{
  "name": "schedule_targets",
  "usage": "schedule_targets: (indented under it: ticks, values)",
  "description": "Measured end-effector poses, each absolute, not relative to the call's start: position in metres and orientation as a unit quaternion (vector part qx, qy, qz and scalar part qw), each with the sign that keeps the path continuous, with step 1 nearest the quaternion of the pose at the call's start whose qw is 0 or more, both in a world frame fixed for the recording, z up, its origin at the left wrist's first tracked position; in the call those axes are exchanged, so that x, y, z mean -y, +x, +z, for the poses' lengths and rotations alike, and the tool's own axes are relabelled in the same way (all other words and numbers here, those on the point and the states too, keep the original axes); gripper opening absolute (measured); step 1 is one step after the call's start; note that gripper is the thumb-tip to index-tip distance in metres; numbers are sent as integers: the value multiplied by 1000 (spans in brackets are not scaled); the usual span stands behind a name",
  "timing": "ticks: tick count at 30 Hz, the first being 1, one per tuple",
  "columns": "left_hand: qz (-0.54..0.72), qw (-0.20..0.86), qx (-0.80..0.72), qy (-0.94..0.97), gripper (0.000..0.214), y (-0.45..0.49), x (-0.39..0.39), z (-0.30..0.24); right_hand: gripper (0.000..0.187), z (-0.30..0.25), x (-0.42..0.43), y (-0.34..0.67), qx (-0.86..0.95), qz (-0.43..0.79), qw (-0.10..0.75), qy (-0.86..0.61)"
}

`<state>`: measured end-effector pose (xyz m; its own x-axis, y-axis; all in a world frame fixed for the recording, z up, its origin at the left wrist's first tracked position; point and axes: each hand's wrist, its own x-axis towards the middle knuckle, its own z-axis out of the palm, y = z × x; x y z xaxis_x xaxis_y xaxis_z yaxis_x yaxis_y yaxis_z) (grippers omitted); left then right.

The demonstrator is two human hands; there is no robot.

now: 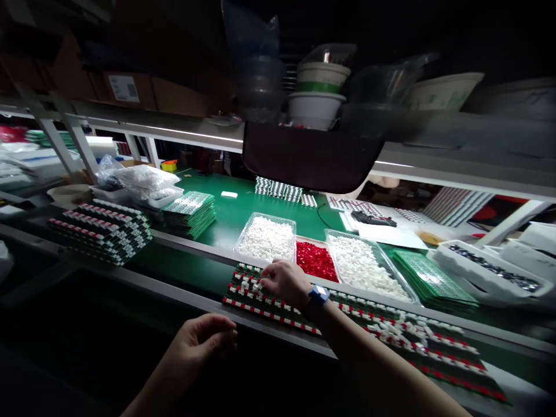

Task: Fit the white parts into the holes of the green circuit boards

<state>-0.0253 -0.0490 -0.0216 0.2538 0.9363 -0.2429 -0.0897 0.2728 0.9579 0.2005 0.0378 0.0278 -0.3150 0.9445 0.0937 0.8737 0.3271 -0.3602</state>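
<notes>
My right hand (286, 282), with a blue watch (319, 294) on its wrist, reaches over the left end of a row of green circuit boards (278, 313). Its fingertips pinch down among loose white connectors (246, 286) lying on the board; what sits between them is too small to make out. Rows of red and white connectors line these boards. My left hand (208, 339) hovers in front of the bench edge, curled with thumb near fingers, its contents hidden. More loose white connectors (399, 331) are heaped farther right, beyond my right forearm.
Behind the boards stand two clear trays of white parts (266, 238) (367, 266), with red parts (316, 260) between them. Stacks of green boards (190, 213) (434, 281) and a stack of filled boards (102, 231) flank them. A low shelf (208, 134) holding tubs (319, 95) overhangs the bench.
</notes>
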Motion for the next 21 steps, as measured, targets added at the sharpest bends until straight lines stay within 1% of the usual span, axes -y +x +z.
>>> schedule_targets:
  ticks: [4,8,12,17,21]
  values:
    - [416,525,-492,555,31,-31,13,2,16,30,-42,197,804,133,126,-566]
    - [395,410,-514,641,24,-27,-22,14,18,29,-43,195,800,131,130,-571]
    - [356,289,-509,728,19,-19,-46,15,21,26,-42,195,809,105,129,-564]
    - [301,167,-480,807,16,-10,-63,13,22,29,-39,200,792,77,179,-578]
    - [262,117,-451,845,15,-7,-69,13,18,32,-34,210,776,127,220,-577]
